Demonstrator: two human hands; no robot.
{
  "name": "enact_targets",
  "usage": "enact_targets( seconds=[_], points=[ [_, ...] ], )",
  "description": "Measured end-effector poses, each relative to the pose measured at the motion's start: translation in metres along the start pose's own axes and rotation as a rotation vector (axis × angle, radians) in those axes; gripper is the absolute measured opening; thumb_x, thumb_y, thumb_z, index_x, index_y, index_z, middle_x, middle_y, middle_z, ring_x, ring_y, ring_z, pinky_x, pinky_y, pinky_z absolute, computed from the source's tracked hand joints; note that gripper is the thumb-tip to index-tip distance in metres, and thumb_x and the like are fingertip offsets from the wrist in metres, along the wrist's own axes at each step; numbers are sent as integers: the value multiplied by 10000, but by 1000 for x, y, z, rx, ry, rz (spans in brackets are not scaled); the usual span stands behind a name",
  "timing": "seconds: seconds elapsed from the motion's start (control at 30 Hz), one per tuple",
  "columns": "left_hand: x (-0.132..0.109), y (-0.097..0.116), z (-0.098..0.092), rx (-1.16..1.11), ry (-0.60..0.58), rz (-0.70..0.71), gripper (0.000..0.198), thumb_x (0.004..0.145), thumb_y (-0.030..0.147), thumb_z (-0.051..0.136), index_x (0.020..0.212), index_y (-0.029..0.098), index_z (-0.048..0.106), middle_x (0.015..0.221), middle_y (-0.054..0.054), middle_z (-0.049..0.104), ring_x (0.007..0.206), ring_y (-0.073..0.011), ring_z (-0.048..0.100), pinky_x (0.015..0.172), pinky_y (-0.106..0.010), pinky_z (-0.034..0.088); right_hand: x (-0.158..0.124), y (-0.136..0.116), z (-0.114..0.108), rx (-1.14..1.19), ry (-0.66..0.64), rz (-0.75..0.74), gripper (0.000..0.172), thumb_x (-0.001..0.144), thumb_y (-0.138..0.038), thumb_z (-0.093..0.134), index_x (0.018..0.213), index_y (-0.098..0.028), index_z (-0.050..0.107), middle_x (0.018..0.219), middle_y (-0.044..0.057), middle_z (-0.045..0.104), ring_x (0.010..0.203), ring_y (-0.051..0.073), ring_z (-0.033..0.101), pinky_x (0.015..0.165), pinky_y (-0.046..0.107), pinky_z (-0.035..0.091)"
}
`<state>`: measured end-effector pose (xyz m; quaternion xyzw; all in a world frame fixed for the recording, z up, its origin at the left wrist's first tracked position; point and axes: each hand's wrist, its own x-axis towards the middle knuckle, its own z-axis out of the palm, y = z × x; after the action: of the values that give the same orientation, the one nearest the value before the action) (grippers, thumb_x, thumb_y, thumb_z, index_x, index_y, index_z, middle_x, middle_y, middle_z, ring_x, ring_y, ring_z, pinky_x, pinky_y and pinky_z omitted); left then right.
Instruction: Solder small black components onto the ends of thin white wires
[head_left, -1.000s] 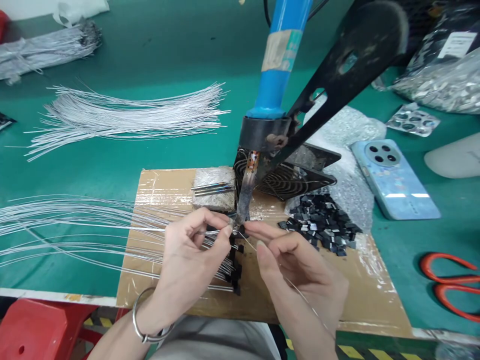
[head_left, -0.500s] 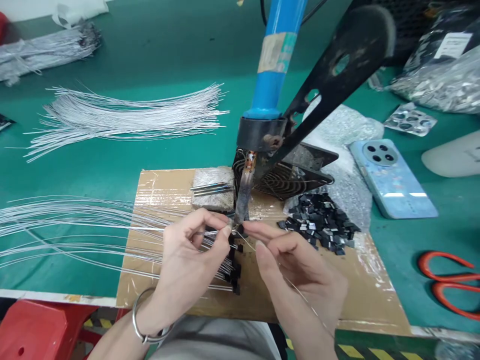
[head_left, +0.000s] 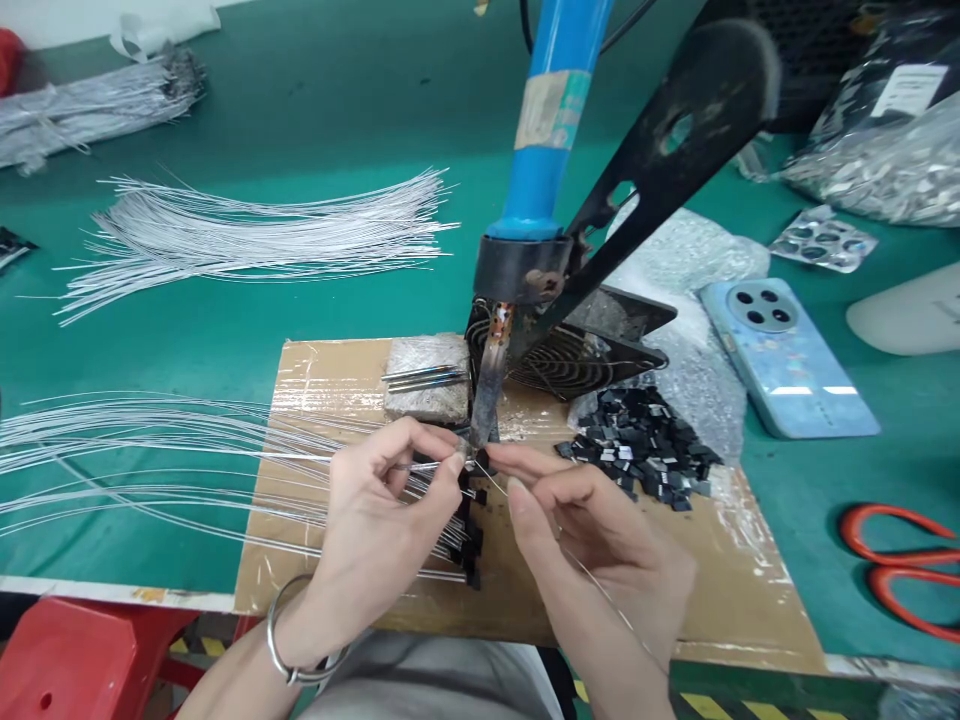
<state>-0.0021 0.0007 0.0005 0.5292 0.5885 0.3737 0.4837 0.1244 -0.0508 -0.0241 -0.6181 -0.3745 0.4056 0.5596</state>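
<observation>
My left hand pinches the end of a thin white wire and a small black part right under the tip of the soldering iron, whose blue handle rises to the top of the view. My right hand pinches a thin strand of solder wire and feeds its end to the same spot. Both hands hover over a taped cardboard sheet. Finished wires with black ends lie beneath my left hand. A pile of small black parts sits just right of my hands.
Loose white wires fan out left, another bundle lies farther back. A black iron stand with a fan grille, a grey block, a phone, red scissors and bags of parts surround the board on the green table.
</observation>
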Motion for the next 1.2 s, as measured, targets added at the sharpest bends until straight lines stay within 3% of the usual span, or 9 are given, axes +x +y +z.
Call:
enact_targets(
  seconds=[0.4,0.8,1.0,1.2],
  points=[
    [0,1,-1,24,3,-4,122,786,116,660,675,167,663,743,-23,748,694,-122,674,569,-187,481,0,1,0,-22,-9,-37,210,884,-219,693,699,-230,593,1042,35,789,998,180,737,898,287,551],
    [0,0,-2,25,1,19,138,800,82,667,694,170,662,779,4,758,723,-80,681,599,-121,480,-1,2,-1,-59,-32,-92,212,900,-208,667,713,-226,568,1053,62,783,1024,196,731,884,303,540],
    [1,0,-1,30,-2,8,138,783,65,661,685,162,663,728,1,733,712,-99,676,634,-147,503,-1,6,-1,-46,-37,-94,185,882,-188,685,728,-234,593,1054,24,784,1000,175,736,909,292,531],
    [0,2,0,47,3,12,138,788,69,657,685,160,673,726,-7,735,701,-108,675,604,-159,492,-1,9,0,-61,-11,-132,177,870,-193,696,732,-239,595,1031,51,788,990,208,741,865,318,559]
  ],
)
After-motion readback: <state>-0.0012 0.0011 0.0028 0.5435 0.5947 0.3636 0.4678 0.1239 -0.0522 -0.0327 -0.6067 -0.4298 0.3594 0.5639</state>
